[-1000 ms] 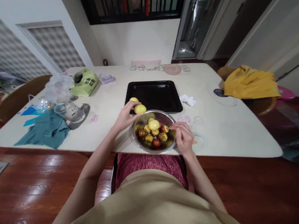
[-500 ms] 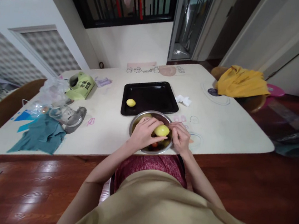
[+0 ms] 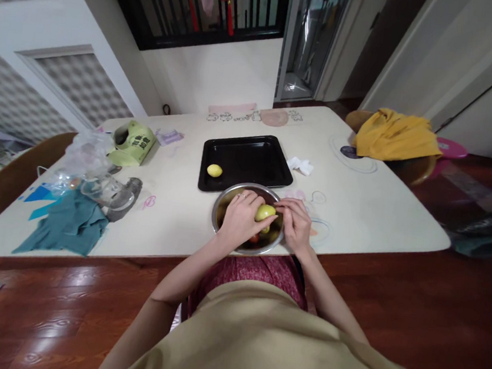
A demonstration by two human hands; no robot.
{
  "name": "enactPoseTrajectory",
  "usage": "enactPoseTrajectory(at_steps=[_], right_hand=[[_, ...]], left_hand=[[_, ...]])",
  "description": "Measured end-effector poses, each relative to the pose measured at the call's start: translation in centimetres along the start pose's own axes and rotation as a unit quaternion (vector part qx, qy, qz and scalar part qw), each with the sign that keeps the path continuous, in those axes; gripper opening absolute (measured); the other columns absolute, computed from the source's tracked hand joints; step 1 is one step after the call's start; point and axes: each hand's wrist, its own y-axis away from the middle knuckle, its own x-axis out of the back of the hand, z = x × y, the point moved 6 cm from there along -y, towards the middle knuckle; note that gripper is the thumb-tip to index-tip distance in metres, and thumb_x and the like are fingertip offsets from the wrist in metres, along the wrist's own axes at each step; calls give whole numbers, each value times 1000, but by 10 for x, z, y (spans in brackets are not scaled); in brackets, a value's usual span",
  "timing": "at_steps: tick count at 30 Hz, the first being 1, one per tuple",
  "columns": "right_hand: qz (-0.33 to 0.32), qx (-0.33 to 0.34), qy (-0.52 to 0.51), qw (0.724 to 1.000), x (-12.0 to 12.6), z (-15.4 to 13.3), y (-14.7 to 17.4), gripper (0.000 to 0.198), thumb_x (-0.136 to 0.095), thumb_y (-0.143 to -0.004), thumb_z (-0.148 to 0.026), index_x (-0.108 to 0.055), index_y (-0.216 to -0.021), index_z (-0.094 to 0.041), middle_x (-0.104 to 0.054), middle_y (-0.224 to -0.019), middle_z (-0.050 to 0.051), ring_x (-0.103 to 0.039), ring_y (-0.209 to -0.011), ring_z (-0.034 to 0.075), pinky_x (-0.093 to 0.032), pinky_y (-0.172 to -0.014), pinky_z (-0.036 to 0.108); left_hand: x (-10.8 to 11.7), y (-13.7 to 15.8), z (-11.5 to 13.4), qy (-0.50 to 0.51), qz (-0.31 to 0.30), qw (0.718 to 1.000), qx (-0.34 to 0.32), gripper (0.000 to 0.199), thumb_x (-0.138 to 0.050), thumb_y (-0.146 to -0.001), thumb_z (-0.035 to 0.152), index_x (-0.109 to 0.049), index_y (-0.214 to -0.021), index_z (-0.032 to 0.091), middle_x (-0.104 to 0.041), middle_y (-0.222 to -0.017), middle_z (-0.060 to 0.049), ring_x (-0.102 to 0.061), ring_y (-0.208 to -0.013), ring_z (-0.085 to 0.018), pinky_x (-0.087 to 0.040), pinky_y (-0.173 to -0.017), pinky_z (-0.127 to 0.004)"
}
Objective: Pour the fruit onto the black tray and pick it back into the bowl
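Note:
My left hand (image 3: 241,218) is closed around a yellow lemon (image 3: 265,213), held over a round metal bowl (image 3: 215,219) at the table's near edge. At the lemon's right end, the fingers of my right hand (image 3: 296,226) are pinched together; whether anything small is between them is hidden. Inside the bowl, partly covered by my hands, are a reddish item (image 3: 254,239) and something yellow in dark liquid. Just beyond the bowl lies a black baking tray (image 3: 249,158), with another lemon (image 3: 214,171) in its near left corner.
Crumpled white tissue (image 3: 301,166) lies right of the tray. On the table's left are a green bag (image 3: 134,143), clear plastic (image 3: 87,154), a transparent container (image 3: 109,191) and a teal cloth (image 3: 68,223). Yellow fabric (image 3: 398,135) hangs over a chair at the right.
The lemon in my left hand has tilted and dropped slightly, and more of the bowl's contents show beneath it. My right hand stays pinched at its end.

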Motion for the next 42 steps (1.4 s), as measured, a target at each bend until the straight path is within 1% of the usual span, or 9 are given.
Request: enactPoseTrajectory(at_steps=[12,16,19,23,26,28,32,38,42], right_hand=[[-12,-7,19,1000,1,2,0,44,-42,-112,-32,-85,-109,-26,-81,-110,10,-69,-108,28,-57,-96,52],[-13,-6,16,1000,1,2,0,44,-41,-112,-32,-85,-112,-26,-81,-111,10,-70,-108,28,-57,-96,52],[-4,-5,9,1000,1,2,0,44,-41,-112,-31,-85,-113,-25,-81,-110,11,-70,-107,28,-57,-95,52],[1,-9,9,1000,1,2,1,45,-40,-112,-32,-85,-112,-25,-81,-110,10,-70,-107,28,-57,-96,52],[2,-9,7,1000,1,2,1,46,-40,-112,-33,-85,-112,-25,-81,-111,11,-70,-107,28,-57,-96,52],[2,-6,8,1000,1,2,1,46,-40,-112,-33,-85,-112,-25,-81,-110,10,-70,-106,28,-57,-95,52],[4,0,15,1000,2,2,1,48,-38,-113,-32,-85,-110,-26,-80,-109,10,-70,-106,27,-57,-94,51],[3,1,6,1000,3,1,1,47,-39,-112,-32,-85,-108,-25,-80,-109,10,-69,-105,28,-57,-95,51],[1,-6,4,1000,3,2,1,47,-39,-112,-34,-85,-108,-25,-80,-109,11,-69,-106,28,-57,-95,52]], left_hand=[[-4,1,-3,41,-13,999,-2,31,-67,-102,46,-68,-121,23,-74,-121,-12,-68,-119,-32,-55,-102,-47],[7,-3,-10,104,-9,994,-12,31,-66,-103,44,-67,-126,24,-73,-125,-11,-68,-121,-30,-56,-107,-46],[25,-14,-36,118,24,993,-1,28,-61,-106,40,-66,-127,22,-72,-127,-11,-68,-123,-28,-55,-111,-46],[35,-31,-108,49,60,994,74,30,-50,-106,21,-66,-132,20,-67,-140,-14,-62,-136,-29,-50,-120,-51],[20,-35,-161,6,2,993,116,39,-55,-98,13,-65,-135,18,-60,-151,-17,-56,-144,-33,-46,-125,-57],[7,-32,-184,1,-32,993,117,43,-57,-95,11,-65,-136,18,-58,-153,-17,-56,-145,-32,-45,-125,-58],[-7,-28,-200,-17,-52,993,101,46,-55,-93,7,-68,-135,20,-61,-149,-16,-58,-140,-31,-48,-123,-57],[-5,-33,-205,-70,-52,989,123,41,-59,-93,10,-71,-131,21,-67,-132,-16,-61,-125,-35,-52,-111,-57],[-2,-31,-206,-57,-43,988,138,39,-66,-90,12,-71,-128,21,-67,-126,-16,-60,-122,-37,-50,-111,-57]])
